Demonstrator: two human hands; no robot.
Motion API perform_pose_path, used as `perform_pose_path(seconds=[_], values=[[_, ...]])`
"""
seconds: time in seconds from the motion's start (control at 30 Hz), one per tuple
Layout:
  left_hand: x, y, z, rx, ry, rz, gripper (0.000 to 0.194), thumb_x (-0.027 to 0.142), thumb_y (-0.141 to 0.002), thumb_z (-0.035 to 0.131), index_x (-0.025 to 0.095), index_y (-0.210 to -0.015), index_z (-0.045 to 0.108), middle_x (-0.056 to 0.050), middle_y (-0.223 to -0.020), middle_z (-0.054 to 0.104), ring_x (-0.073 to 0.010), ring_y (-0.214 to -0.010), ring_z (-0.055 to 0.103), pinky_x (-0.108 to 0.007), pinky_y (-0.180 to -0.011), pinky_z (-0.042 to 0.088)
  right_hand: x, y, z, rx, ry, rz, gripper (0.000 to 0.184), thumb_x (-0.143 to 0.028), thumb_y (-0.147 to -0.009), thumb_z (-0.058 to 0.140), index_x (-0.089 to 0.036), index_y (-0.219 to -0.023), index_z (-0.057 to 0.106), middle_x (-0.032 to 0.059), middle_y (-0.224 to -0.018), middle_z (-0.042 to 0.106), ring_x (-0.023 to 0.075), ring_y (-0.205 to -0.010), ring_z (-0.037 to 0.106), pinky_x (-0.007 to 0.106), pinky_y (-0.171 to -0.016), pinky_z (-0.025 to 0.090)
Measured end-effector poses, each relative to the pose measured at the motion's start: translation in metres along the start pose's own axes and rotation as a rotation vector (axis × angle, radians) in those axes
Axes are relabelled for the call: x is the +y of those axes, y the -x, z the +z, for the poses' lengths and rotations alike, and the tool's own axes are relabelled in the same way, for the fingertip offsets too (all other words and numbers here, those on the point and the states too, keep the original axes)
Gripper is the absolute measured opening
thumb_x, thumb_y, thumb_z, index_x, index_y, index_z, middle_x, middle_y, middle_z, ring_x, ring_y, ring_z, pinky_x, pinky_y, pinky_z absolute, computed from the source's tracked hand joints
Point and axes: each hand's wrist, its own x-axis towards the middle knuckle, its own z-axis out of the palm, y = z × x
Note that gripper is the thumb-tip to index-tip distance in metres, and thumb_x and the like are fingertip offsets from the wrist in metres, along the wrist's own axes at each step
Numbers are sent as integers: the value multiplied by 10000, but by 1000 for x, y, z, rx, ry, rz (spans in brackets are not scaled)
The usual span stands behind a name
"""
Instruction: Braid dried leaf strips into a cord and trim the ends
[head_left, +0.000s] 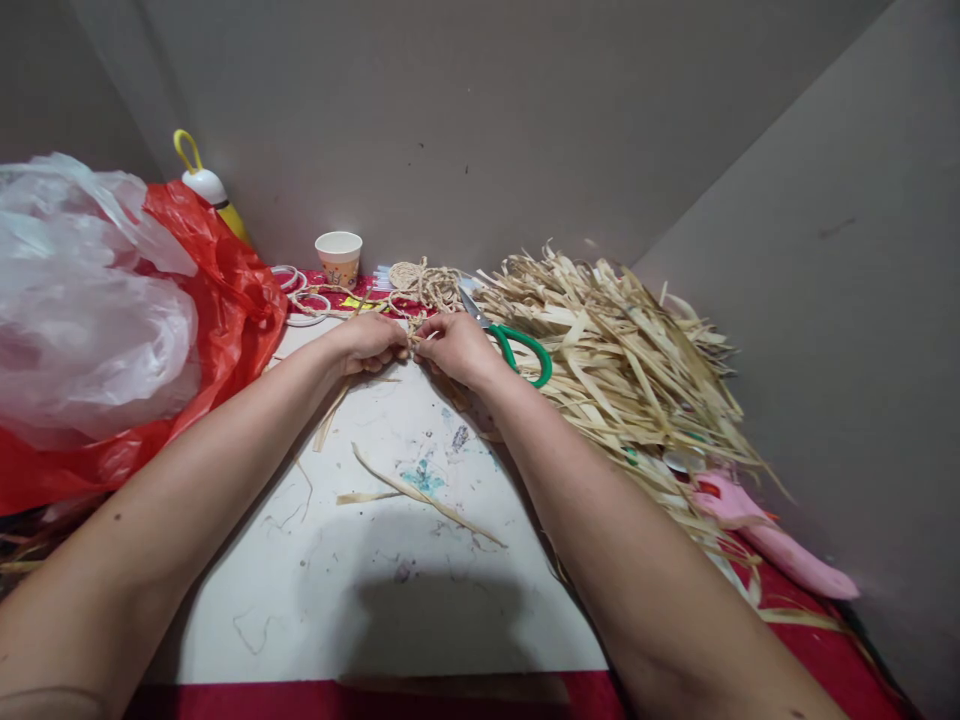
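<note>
Both my hands meet near the far edge of the white board [360, 610], pinching a thin twisted straw cord [412, 326] between their fingertips. My left hand [370, 343] is closed on the cord from the left, with a few loose strips sticking out beneath it. From the right, my right hand [455, 346] holds the same cord between thumb and fingers. Just beyond lies more of the braided cord, with a flat coiled disc [407, 275]. Green-handled scissors [523, 352] rest beside my right wrist, blades pointing away to the left.
A heap of dry straw strips [622, 340] spreads on the right, with a pink-handled tool [780, 540] near it. Red and clear plastic bags [90, 300] fill the left. A paper cup [339, 262] and a yellow-and-white bottle [206, 190] stand at the back wall. Loose strips [427, 497] lie on the board.
</note>
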Motion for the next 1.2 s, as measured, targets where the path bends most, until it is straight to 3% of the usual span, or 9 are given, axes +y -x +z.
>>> perform_pose_path(seconds=[0.3, 0.53, 0.73, 0.87, 1.03, 1.2], values=[[2, 1, 1, 63, -54, 3, 266, 178, -750, 605, 160, -523, 468, 60, -412, 387, -19, -314, 242, -217, -364, 117, 6, -1, 1, 92, 131, -122, 122, -146, -716, 627, -166, -778, 731, 26, -730, 685, 133, -665, 579, 231, -656, 435], [3, 4, 3, 101, -120, -1, 328, 171, -798, 588, 154, -488, 481, 72, -317, 298, -26, -294, 203, -220, -372, 127, -1, 2, -12, 35, 173, -78, 172, -118, -688, 612, -143, -788, 749, 22, -688, 673, 126, -639, 568, 219, -627, 417], [-3, 0, 5, 122, -130, 65, 233, 153, -779, 606, 142, -556, 541, 33, -397, 488, -28, -298, 252, -222, -367, 141, -12, 9, -20, 66, 140, 32, 97, -178, -703, 630, -110, -671, 691, -11, -481, 530, 85, -461, 428, 213, -502, 354], [-6, -4, 4, 122, -74, 74, 175, 125, -753, 596, 143, -586, 547, 19, -468, 562, -24, -301, 258, -224, -365, 146, -20, 16, -14, -54, 22, 72, 118, -197, -738, 609, -115, -702, 686, -10, -479, 541, 78, -423, 421, 206, -471, 341], [-4, -3, 1, 131, -16, 25, 282, 129, -681, 638, 173, -492, 433, 65, -353, 366, -33, -320, 246, -222, -383, 142, -26, 22, -1, -24, 325, -124, 145, -227, -779, 607, -141, -775, 724, 70, -674, 665, 160, -649, 579, 247, -637, 417], [-5, -3, -2, 92, 24, 40, 340, 136, -639, 688, 178, -465, 399, 71, -349, 334, -36, -343, 235, -228, -400, 127, -33, 31, 3, -16, 531, -195, 186, -197, -808, 562, -138, -885, 721, 142, -841, 698, 225, -825, 628, 281, -717, 426]])
